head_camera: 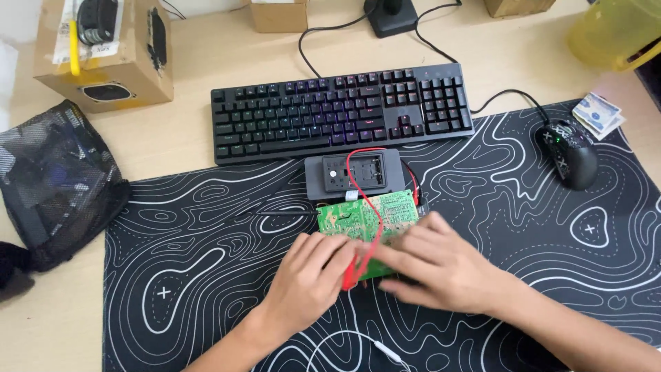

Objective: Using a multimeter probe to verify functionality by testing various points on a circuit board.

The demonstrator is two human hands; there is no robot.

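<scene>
Desk seen from above the seated person. A black desk mat with white contour lines (482, 227) covers most of the pale wooden desk (193, 138). At its far edge lies a black backlit keyboard (337, 110). A dark mesh bag (55, 179) sits at the left and a cardboard box with round cut-outs (103, 52) at the far left. A black mouse (571, 151) rests on the right of the mat, folded paper notes (599, 114) just beyond it.

Just nearer than the keyboard stands a grey plastic housing (354, 173), open side up. Touching its near edge is a green circuit board (368, 217), tilted slightly, with a red wire (372, 200) looping from the housing across the board to the hands.

The left hand (313, 275) lies with fingers curled together, pinching the near end of the red wire at the board's near edge. The right hand (437, 262) lies flat over the board's near right corner, fingers extended and close together, pressing down.

Judged step: the board is out of its housing and is being steadied while the lead is handled. A next move would seem to call for a firm hold on the board and fine control of the lead.

Hidden: the wire's tip, the board's near edge and whatever lies under the right palm. A thin dark rod (282, 213) left of the board cannot be identified. A white cable (344, 337) is cut off below.
</scene>
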